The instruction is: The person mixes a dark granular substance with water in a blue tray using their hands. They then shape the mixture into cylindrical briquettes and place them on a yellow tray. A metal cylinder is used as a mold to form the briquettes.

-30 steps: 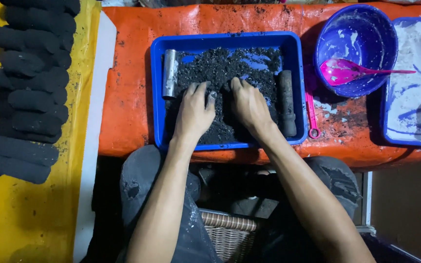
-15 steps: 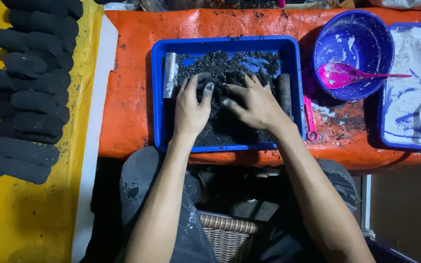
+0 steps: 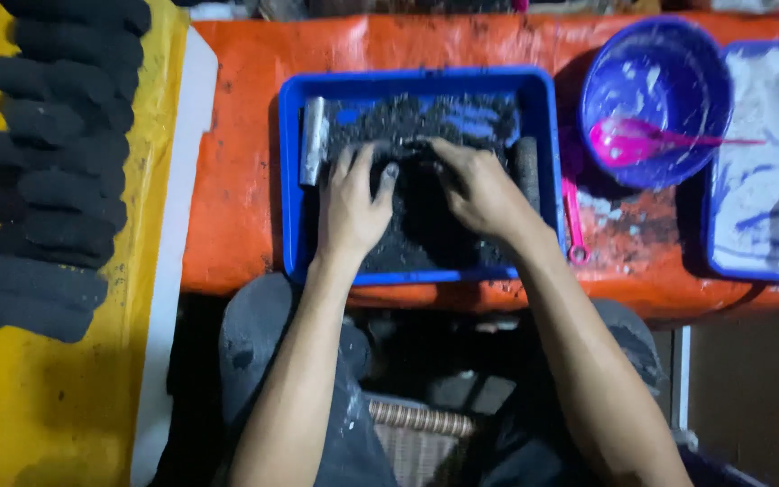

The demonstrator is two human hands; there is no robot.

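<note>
Orange tarp [image 3: 236,162] covers the work surface, and a blue tray [image 3: 288,180] sits on it, part-filled with black grit [image 3: 426,122]. Both hands are inside the tray, palms down on the dark heap. The left hand [image 3: 352,207] lies flat with fingers loosely spread and pointing toward twelve o'clock; it grips nothing that can be seen, its fingertips resting on the grit. The right hand [image 3: 480,191] also lies open, fingers angled toward ten o'clock so that its tips come close to the left thumb near the tray's middle.

Two cylinders flank the hands, both with long axes running twelve to six. A metal tube [image 3: 315,140] lies along the tray's left wall, at about eleven o'clock from the left hand and just beside its little finger. A dark roller [image 3: 526,160] lies near the right wall, at about two o'clock from the right hand, just beside its knuckles. So the left hand is nearer the tube, the right nearer the roller.

At three o'clock from the tray stand a purple bowl [image 3: 669,54] holding a pink spoon [image 3: 633,140], then a second tray [image 3: 723,234] dusted with white powder. At nine o'clock, black logs [image 3: 47,189] lie stacked on a yellow sheet [image 3: 11,397]. The view is slightly blurred.
</note>
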